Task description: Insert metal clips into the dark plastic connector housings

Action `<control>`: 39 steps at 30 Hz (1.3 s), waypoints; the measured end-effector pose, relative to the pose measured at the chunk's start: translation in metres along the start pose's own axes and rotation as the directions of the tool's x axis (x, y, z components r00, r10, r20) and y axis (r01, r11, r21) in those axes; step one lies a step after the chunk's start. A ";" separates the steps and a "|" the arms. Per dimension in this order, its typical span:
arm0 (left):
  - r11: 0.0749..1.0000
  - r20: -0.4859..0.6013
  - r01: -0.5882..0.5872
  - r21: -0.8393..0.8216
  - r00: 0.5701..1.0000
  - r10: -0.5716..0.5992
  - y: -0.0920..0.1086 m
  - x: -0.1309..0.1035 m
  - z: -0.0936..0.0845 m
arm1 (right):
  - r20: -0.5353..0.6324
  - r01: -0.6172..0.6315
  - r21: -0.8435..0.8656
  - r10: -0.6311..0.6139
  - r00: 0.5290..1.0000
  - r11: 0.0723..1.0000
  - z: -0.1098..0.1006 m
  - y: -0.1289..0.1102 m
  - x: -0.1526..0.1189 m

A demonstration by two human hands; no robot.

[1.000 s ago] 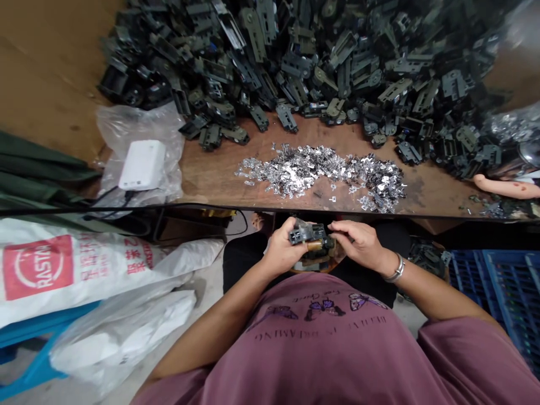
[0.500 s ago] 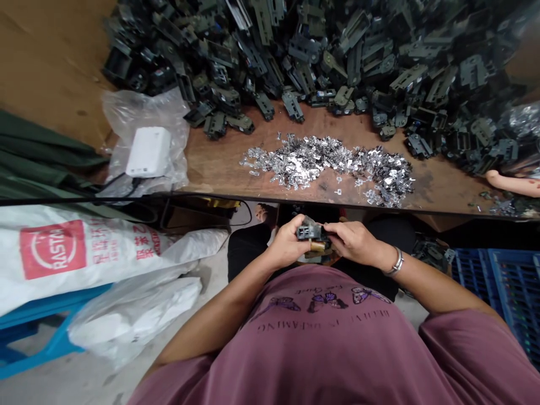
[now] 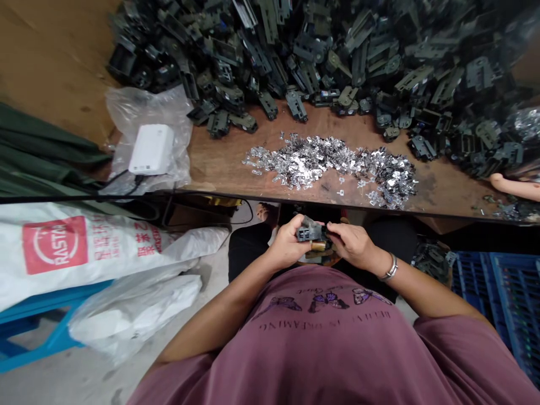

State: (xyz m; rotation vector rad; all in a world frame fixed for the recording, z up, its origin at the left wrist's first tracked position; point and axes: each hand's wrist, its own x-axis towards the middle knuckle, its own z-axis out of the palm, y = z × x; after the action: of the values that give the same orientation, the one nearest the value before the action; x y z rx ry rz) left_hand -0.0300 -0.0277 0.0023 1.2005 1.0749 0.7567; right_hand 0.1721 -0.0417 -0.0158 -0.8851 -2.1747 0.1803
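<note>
In front of my lap, below the table edge, my left hand (image 3: 288, 245) is closed around a dark grey-green plastic housing (image 3: 309, 232) with slots in its near face. A brass-coloured cylindrical piece (image 3: 319, 246) shows just under it. My right hand (image 3: 353, 245) is at the housing's right end, thumb and fingers pinched together against it. Whatever lies between those fingertips is hidden. On the table beyond, small shiny metal clips (image 3: 312, 160) lie in a long heap, and behind them rises a big pile of similar dark plastic housings (image 3: 304, 48).
A white box (image 3: 152, 149) with a cable sits on clear plastic wrap at the table's left. White printed sacks (image 3: 126, 242) rest over a blue stool (image 3: 37, 343). Blue crates (image 3: 506, 287) stand low on the right. Another person's hand (image 3: 512, 185) reaches in at the right edge.
My right hand has shifted slightly, still pinching at the housing's right end. The left hand keeps its hold. The whole view has moved a little.
</note>
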 end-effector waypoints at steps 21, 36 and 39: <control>0.997 -0.022 0.049 -0.066 0.998 -0.051 -0.006 -0.001 0.005 | 0.117 0.090 0.004 -0.090 0.989 0.996 0.000 0.005 -0.003; 0.998 0.057 0.053 -0.023 0.997 -0.052 -0.021 -0.004 -0.004 | 0.168 -0.012 0.019 0.009 0.986 1.000 0.003 -0.004 -0.005; 0.998 0.062 0.055 -0.015 0.997 -0.054 -0.021 -0.004 -0.005 | 0.180 -0.014 0.036 0.008 0.984 0.999 0.004 -0.002 -0.007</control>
State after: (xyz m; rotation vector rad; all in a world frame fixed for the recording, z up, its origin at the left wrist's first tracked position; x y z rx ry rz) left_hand -0.0372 -0.0341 -0.0172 1.1692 1.0444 0.6813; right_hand 0.1718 -0.0471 -0.0216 -0.8897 -2.3256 0.3161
